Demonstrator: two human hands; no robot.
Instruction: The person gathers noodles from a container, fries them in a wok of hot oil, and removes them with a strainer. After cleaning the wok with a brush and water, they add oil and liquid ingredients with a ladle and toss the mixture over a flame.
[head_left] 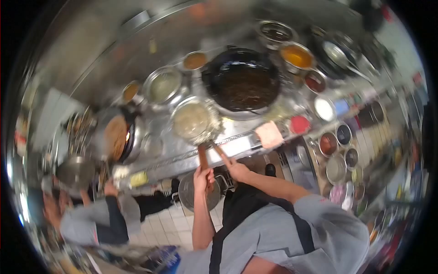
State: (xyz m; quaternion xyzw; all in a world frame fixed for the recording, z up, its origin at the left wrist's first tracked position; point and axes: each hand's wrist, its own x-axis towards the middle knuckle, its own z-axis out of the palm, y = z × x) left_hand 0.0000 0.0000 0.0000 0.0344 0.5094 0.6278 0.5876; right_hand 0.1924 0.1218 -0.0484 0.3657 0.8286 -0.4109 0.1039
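Note:
In front of me a round pan (190, 119) holds pale contents, with bits of whitish food along its right rim. My left hand (203, 180) is closed around a broad brown handle (203, 156), whose far end meets the near rim of the pan. Just to its right, my right hand (237, 170) grips a thinner brown handle (221, 153) slanting up to the same rim. I cannot tell what tool the thinner handle belongs to. Behind and to the right sits a large black wok (219, 68) with dark liquid in it.
Metal bowls (157, 98) of sauces and liquids line the steel counter. A large pot (186, 197) stands on the tiled floor below my hands. At the left another person (107, 219) works beside a wok (132, 146). A pink block (269, 134) lies near the counter edge.

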